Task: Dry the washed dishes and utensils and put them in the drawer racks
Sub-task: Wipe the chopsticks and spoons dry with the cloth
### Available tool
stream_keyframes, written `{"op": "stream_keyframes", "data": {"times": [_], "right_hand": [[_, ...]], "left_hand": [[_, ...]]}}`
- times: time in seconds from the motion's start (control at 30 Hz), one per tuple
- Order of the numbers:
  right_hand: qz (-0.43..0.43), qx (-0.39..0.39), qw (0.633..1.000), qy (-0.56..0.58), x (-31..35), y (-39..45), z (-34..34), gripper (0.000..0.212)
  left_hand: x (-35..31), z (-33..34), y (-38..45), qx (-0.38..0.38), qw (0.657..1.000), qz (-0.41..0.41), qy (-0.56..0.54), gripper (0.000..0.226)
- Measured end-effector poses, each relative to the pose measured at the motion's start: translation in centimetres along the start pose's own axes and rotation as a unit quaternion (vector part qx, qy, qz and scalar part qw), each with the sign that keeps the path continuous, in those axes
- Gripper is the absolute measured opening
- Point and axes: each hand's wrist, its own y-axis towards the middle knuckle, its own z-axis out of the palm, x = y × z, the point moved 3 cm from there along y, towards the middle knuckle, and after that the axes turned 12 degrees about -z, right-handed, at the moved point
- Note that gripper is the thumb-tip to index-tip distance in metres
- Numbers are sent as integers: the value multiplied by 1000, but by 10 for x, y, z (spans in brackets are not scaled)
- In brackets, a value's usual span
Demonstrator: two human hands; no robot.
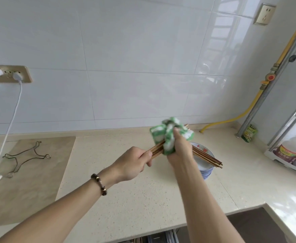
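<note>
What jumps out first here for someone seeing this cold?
Centre frame, the right hand grips a green-and-white cloth wrapped round a bundle of chopsticks, while the left hand holds the bundle's near end above the counter. Just behind, more chopsticks lie across a stack of plates. Far left, a wire trivet sits on a mat.

Speckled beige countertop (126, 199) bears stacked plates (206, 170), a wire trivet (25, 156) and a green packet (249, 133)
</note>
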Motion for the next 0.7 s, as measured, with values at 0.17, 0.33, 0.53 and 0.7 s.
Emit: {"op": "stream_keyframes", "data": {"times": [0.17,0.33,0.53,0.7], "right_hand": [[-41,-73,996,36,17,6,2,17],[-14,21,1000,-8,-24,-37,26,16],[-45,-86,994,56,10,-1,13,14],[-7,-53,998,-40,-29,-28,15,17]], "left_hand": [[6,-17,-5,-37,999,22,-22,26],[7,-16,2,-110,992,57,-31,36],[17,-33,-9,-150,980,105,79,34],[17,-29,-6,-179,970,112,124,41]]}}
